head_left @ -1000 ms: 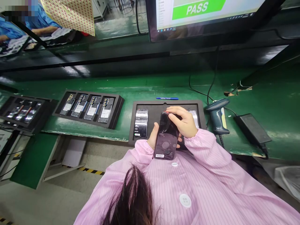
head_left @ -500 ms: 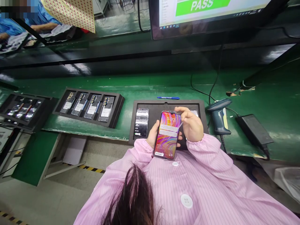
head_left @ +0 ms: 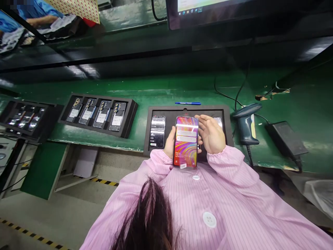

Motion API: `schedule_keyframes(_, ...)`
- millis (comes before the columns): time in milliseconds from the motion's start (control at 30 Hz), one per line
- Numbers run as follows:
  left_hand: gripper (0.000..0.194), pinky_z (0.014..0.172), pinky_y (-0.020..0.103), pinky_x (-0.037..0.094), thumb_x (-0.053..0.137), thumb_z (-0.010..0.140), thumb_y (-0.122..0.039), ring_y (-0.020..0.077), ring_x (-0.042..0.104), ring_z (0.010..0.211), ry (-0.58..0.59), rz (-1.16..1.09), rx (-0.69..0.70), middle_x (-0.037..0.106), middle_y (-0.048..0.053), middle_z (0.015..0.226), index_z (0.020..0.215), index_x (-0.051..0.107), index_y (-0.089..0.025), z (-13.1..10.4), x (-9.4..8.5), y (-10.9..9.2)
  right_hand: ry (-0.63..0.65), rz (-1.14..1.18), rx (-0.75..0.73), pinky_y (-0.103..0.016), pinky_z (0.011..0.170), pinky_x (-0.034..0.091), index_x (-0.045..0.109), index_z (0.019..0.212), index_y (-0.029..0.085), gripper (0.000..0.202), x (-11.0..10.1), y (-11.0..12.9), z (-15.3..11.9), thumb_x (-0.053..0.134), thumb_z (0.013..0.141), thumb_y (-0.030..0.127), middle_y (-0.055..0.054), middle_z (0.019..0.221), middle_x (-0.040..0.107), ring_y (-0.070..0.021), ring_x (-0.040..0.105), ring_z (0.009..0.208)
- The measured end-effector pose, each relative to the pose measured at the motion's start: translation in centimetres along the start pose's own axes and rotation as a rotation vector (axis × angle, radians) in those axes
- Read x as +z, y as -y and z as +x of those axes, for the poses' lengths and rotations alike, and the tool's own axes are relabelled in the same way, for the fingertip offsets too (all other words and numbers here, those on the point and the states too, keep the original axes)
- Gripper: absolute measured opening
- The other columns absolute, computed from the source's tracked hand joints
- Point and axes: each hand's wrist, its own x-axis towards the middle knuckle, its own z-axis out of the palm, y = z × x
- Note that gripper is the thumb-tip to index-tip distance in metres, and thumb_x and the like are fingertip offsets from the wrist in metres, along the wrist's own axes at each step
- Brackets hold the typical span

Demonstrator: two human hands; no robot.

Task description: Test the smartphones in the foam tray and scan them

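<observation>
A phone with a lit, colourful screen [head_left: 186, 144] is held upright in front of my chest by my left hand [head_left: 170, 143], the thumb along its left edge and fingertips showing past its right edge. My right hand [head_left: 212, 133] is beside the phone's upper right side, fingers extended and slightly bent, with nothing visible in it. Behind the hands lies a black foam tray [head_left: 146, 139]. A dark-screened phone [head_left: 157, 132] sits in its left part, and another phone [head_left: 218, 121] is partly hidden behind my right hand.
A blue pen [head_left: 187, 103] lies behind the tray. To the right are a barcode scanner [head_left: 246, 123] and a black power adapter [head_left: 287, 140] with cables. Trays with opened phones [head_left: 118, 117] stand left. A monitor [head_left: 221, 21] is above; a person in blue [head_left: 39, 15] is at upper left.
My right fingers have opened and come away from the phone's upper right corner. The held phone is more upright and its screen faces me more squarely. The view has tilted down slightly.
</observation>
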Motion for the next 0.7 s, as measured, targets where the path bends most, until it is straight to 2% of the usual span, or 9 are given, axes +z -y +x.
schedule_keyframes(100,0.081,0.087,0.047,0.046,0.018,0.082,-0.07,0.0318,0.06,0.101,-0.022,0.0,0.108,0.065,0.018,0.101,0.115,0.056,-0.008,0.1,0.5,-0.3,0.113,-0.041,0.08,-0.03,0.059,0.047,0.033,0.124,0.025,0.064,-0.5,-0.3,-1.2,0.048,0.074,0.063,-0.015,0.134,0.043,-0.0229,0.055,0.103)
schedule_keyframes(233,0.078,0.088,0.047,0.045,0.02,0.084,-0.068,0.0323,0.059,0.103,-0.082,0.004,0.207,0.065,0.018,0.101,0.116,0.055,-0.006,-0.1,0.7,-0.7,0.455,-0.206,0.121,-0.039,0.086,0.046,0.01,0.14,0.023,0.116,-1.0,-0.7,-3.5,0.074,0.05,0.058,-0.016,0.141,0.028,-0.0256,0.045,0.118)
schedule_keyframes(300,0.081,0.089,0.047,0.044,0.02,0.083,-0.07,0.0329,0.059,0.104,-0.068,0.003,0.216,0.065,0.019,0.1,0.114,0.056,-0.004,-0.1,0.7,-0.9,0.534,-0.283,0.089,-0.042,0.095,0.041,0.001,0.141,0.024,0.12,-0.9,-0.9,-4.3,0.076,0.051,0.051,-0.016,0.143,0.021,-0.0245,0.041,0.121)
schedule_keyframes(333,0.081,0.089,0.047,0.044,0.021,0.082,-0.07,0.0331,0.059,0.104,-0.052,0.003,0.218,0.066,0.019,0.099,0.113,0.056,-0.004,-0.1,0.7,-0.9,0.528,-0.295,0.077,-0.042,0.095,0.041,0.001,0.14,0.024,0.116,-0.7,-1.1,-4.5,0.075,0.054,0.048,-0.015,0.143,0.022,-0.0233,0.043,0.12)
schedule_keyframes(400,0.08,0.091,0.047,0.044,0.02,0.082,-0.07,0.0325,0.059,0.104,-0.037,0.004,0.214,0.066,0.019,0.097,0.111,0.057,-0.005,0.0,0.5,-0.8,0.439,-0.274,0.074,-0.039,0.089,0.045,0.013,0.134,0.024,0.097,-0.2,-1.5,-4.4,0.071,0.06,0.046,-0.014,0.133,0.035,-0.0207,0.05,0.109)
schedule_keyframes(467,0.076,0.092,0.045,0.043,0.019,0.085,-0.066,0.0308,0.06,0.103,-0.059,0.016,0.209,0.067,0.017,0.096,0.109,0.059,-0.006,0.0,0.3,-0.6,0.252,-0.228,0.087,-0.037,0.082,0.048,0.029,0.12,0.023,0.073,0.1,-2.1,-3.8,0.067,0.063,0.048,-0.01,0.115,0.05,-0.0191,0.056,0.097)
schedule_keyframes(533,0.074,0.093,0.044,0.043,0.018,0.087,-0.063,0.0292,0.061,0.1,-0.097,0.05,0.212,0.067,0.016,0.094,0.107,0.06,-0.006,-0.1,-0.2,-0.5,0.065,-0.197,0.092,-0.037,0.08,0.048,0.037,0.104,0.023,0.053,0.0,-2.6,-2.9,0.059,0.067,0.053,-0.008,0.104,0.056,-0.0191,0.057,0.093)
schedule_keyframes(633,0.073,0.092,0.042,0.045,0.02,0.087,-0.063,0.0265,0.064,0.092,-0.158,0.117,0.25,0.067,0.016,0.094,0.106,0.06,-0.005,-0.4,-1.4,-1.1,-0.198,-0.179,0.044,-0.039,0.082,0.046,0.04,0.097,0.023,0.042,-1.6,-3.3,-2.1,0.051,0.074,0.056,-0.009,0.103,0.059,-0.0201,0.058,0.098)
schedule_keyframes(700,0.071,0.089,0.041,0.047,0.022,0.087,-0.062,0.0248,0.066,0.085,-0.251,0.179,0.263,0.068,0.015,0.09,0.106,0.06,-0.006,-0.6,-2.4,-2.2,-0.377,-0.182,-0.015,-0.039,0.081,0.046,0.043,0.096,0.022,0.04,-3.4,-3.7,-1.9,0.051,0.074,0.056,-0.008,0.101,0.062,-0.0207,0.059,0.097)
